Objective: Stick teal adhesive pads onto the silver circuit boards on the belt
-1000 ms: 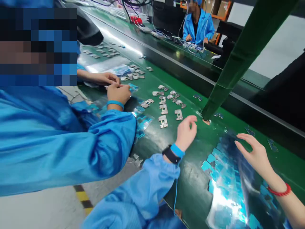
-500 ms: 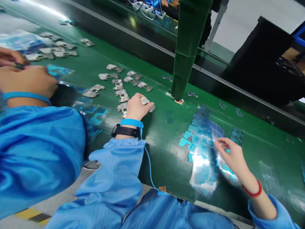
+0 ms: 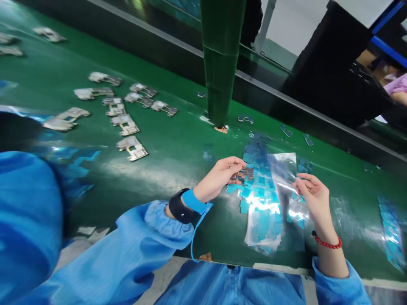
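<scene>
My left hand point(image 3: 219, 178), with a blue strap and a black band at the wrist, is closed on a small circuit board point(image 3: 246, 173) over the sheets. Between the thumb and fingers of my right hand point(image 3: 313, 192) is the edge of a clear plastic film point(image 3: 282, 167), lifted off the table. Beneath both hands lies a spread of blue sticker sheets point(image 3: 262, 212) on clear backing. Several more circuit boards, such as one with silver shields point(image 3: 132, 148), rest on the green table to the left.
A green post point(image 3: 221, 63) rises from the table ahead of my hands. Smaller dark boards point(image 3: 286, 130) lie along the back edge. Another person's blue sleeve point(image 3: 28, 212) is at the left. More blue stickers point(image 3: 391, 233) lie at the far right.
My left hand has moved right from the boards, bringing one circuit board over the sticker sheets. My right hand has raised the clear film. The view has shifted right.
</scene>
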`<state>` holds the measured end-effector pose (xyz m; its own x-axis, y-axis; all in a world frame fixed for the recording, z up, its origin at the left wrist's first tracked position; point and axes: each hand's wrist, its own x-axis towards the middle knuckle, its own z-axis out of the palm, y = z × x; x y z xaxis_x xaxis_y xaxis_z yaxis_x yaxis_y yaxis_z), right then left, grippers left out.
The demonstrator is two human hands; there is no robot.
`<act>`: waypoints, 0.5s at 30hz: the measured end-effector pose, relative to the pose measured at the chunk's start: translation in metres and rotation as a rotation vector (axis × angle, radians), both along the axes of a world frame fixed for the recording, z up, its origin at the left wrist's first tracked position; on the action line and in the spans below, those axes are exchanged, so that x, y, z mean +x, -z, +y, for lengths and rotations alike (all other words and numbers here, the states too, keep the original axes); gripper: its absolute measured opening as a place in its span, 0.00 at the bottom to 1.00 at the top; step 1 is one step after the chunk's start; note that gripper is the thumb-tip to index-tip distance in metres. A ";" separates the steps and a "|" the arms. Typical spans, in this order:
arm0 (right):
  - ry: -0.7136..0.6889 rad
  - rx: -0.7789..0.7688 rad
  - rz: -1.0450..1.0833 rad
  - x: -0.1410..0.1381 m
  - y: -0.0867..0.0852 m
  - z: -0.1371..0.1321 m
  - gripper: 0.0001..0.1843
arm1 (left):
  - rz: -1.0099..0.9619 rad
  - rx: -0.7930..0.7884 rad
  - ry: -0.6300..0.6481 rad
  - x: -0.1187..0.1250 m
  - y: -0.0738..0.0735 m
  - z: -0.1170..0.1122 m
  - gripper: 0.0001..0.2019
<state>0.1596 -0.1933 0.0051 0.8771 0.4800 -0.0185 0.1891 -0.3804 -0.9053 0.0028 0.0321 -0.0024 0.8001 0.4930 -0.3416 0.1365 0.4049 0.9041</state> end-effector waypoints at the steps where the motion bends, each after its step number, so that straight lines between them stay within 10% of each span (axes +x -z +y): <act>1: 0.026 0.043 0.012 -0.002 -0.002 0.002 0.18 | -0.001 -0.010 0.014 -0.001 0.001 -0.002 0.07; 15: 0.140 0.246 0.159 -0.012 0.011 0.034 0.17 | -0.061 0.212 0.292 -0.001 0.007 -0.027 0.12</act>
<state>0.1474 -0.1590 -0.0062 0.9304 0.3618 -0.0592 -0.0010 -0.1590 -0.9873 0.0017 0.0053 -0.0091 0.9333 0.2958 -0.2034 0.1616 0.1598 0.9738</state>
